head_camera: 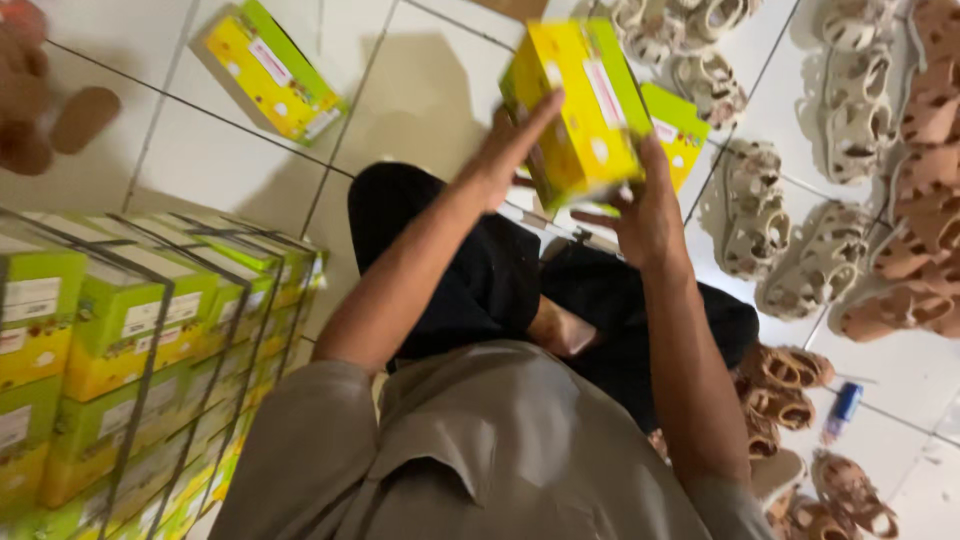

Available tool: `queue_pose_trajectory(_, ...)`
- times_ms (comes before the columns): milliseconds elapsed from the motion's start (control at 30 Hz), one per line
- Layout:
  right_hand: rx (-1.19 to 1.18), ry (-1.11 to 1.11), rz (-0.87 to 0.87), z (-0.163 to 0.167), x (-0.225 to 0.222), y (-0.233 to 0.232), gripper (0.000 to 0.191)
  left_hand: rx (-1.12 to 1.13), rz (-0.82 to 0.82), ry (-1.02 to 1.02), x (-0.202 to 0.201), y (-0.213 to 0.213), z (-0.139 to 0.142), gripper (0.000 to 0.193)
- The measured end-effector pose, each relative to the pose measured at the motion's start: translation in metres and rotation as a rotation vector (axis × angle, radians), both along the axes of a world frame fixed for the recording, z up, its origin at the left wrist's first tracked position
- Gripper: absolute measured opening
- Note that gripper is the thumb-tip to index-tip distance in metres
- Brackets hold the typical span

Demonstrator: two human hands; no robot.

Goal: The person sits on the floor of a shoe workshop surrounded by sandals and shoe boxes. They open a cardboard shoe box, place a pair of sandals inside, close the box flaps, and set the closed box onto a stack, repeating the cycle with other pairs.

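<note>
Both hands are gripping one yellow-and-green cardboard shoebox (580,100) above the white tiled floor (420,90): left hand (505,155) flat along its side, right hand (645,215) cupping underneath.

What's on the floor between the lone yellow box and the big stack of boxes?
Nothing: the head view shows only bare white tile between the lone box and the stack.

The white tiled floor (420,100) carries a strapped stack of boxes (130,340), with a loose yellow-green box (268,72) beyond it and beige sandals (790,230) far across.
</note>
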State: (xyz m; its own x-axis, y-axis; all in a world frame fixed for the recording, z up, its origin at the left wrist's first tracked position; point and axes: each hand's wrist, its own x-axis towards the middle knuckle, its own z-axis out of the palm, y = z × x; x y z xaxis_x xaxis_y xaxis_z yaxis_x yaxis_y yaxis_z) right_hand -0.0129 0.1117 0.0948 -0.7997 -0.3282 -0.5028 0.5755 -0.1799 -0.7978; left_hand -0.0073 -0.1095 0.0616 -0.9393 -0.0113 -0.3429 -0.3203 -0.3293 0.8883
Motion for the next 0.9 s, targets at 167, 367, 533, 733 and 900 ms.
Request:
queue_pose_trajectory(167, 0.017, 0.066, 0.109, 0.033, -0.016, -0.027, 0.087, -0.129, 0.085, 0.052, -0.015, -0.016, 0.017, 0.119)
queue_pose_trajectory(367, 0.061, 0.099, 0.178, 0.034, -0.026, -0.04, 0.091, -0.119, -0.016, -0.085, -0.01, -0.038, 0.026, 0.11)
queue_pose_trajectory(533, 0.035, 0.048, 0.178, 0.01, -0.034, -0.035, 0.088, -0.026, 0.058, -0.072, -0.01, -0.053, -0.003, 0.106)
queue_pose_trajectory(733, 0.006, -0.006, 0.14, -0.034, -0.02, 0.017, 0.065, 0.034, 0.286, -0.062, -0.025, -0.124, -0.047, 0.09)
queue_pose_trajectory(900, 0.056, -0.082, 0.078, -0.07, 0.015, 0.067, 0.059, 0.141, 0.453, 0.052, -0.026, -0.182, -0.067, 0.092)
